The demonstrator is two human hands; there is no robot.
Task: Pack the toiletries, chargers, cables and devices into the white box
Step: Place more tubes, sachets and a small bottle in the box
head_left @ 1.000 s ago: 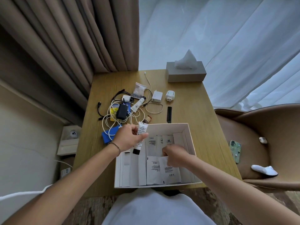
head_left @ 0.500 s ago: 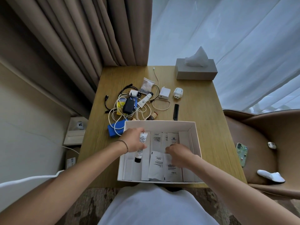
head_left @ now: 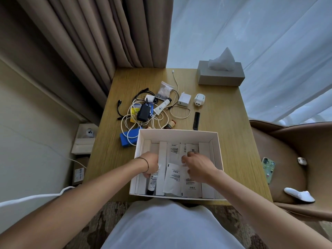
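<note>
Item 1: white tube, black cap toward the person. It lies in a left-hand slot of the white box, under the left hand, whose fingers curl down onto its upper end. Likely light, slightly squashy, smooth-skinned; best held across the barrel, not the cap.

Item 2: paper sachets, just right of the tube, flat and overlapping. The right hand rests on them with fingers bent; whether it pinches one cannot be told. Probably limp and featherweight; take by an edge.

Item 3: beyond both hands, outside the box, tangled white cables, a black adapter, a second tube, a white charger, a round plug, a black comb. The cables will likely drag neighbours; lift by the coil.
</note>
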